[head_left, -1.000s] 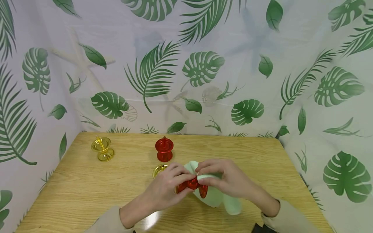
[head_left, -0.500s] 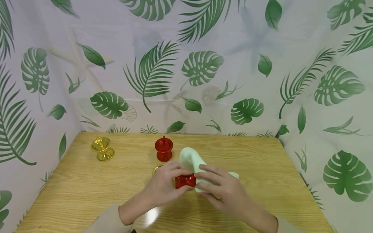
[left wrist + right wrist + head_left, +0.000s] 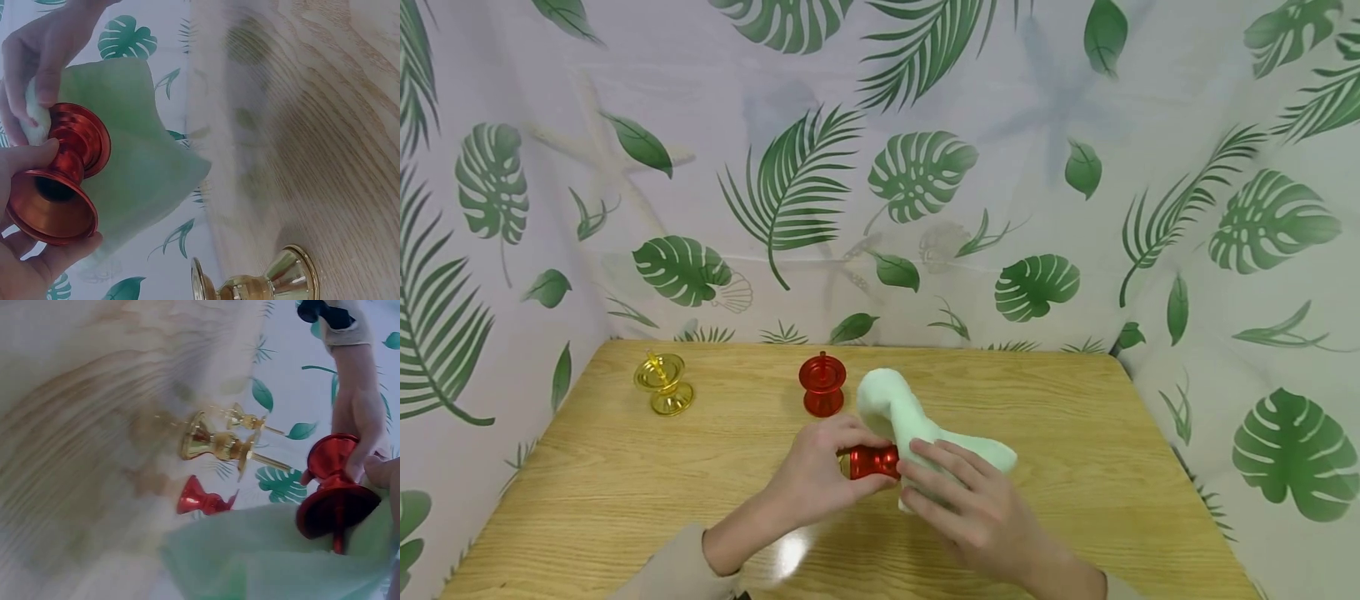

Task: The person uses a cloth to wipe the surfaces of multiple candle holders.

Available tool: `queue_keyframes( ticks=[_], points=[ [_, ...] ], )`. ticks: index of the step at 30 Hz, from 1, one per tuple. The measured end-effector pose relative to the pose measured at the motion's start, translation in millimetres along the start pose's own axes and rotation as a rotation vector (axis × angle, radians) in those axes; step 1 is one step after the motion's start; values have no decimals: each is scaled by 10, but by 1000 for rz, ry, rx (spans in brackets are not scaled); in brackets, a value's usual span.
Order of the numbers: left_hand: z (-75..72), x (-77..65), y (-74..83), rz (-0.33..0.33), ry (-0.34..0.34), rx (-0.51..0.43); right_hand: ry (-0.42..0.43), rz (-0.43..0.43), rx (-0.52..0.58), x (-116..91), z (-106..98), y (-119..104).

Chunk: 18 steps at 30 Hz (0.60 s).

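My left hand (image 3: pixel 820 475) grips a shiny red candle holder (image 3: pixel 874 462) by its flared base, tipped on its side above the table. The hollow underside of the base shows in the left wrist view. A pale green cloth (image 3: pixel 898 408) drapes over the holder's dish end. With bent fingers my right hand (image 3: pixel 973 512) holds the cloth against that dish. In the right wrist view the spike of the red holder (image 3: pixel 331 481) points down into the cloth (image 3: pixel 250 550).
One gold candle holder (image 3: pixel 672 396) stands at the back left of the wooden table (image 3: pixel 625 475). A second red holder (image 3: pixel 823 387) stands at the back middle. Another gold holder (image 3: pixel 219 445) is mostly hidden behind my left hand in the head view. Leaf-printed fabric (image 3: pixel 925 250) encloses the table.
My right hand has moved down from the holder's top to its right end, spreading the cloth upward and over the dish. My left hand keeps its grip on the holder, now turned sideways.
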<state>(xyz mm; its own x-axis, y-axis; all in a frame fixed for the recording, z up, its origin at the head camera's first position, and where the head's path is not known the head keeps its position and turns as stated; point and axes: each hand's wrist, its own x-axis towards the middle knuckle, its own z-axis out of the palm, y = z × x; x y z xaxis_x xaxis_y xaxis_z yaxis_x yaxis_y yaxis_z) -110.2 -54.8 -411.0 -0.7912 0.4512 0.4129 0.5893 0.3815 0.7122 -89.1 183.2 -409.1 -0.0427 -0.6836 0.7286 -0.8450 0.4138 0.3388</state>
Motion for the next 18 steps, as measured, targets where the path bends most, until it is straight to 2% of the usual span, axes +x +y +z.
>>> queue_keyframes(
  ticks=[5,8,12,18],
  points=[
    [19,-32,2,72,34,102,-159,212,157,45,-85,57],
    [34,-59,-8,142,66,165,-205,305,263,106,-115,118],
    [39,-90,-20,208,92,207,-157,381,387,168,-117,187],
    [61,-133,-75,285,130,190,-67,581,493,178,-113,247]
  ],
)
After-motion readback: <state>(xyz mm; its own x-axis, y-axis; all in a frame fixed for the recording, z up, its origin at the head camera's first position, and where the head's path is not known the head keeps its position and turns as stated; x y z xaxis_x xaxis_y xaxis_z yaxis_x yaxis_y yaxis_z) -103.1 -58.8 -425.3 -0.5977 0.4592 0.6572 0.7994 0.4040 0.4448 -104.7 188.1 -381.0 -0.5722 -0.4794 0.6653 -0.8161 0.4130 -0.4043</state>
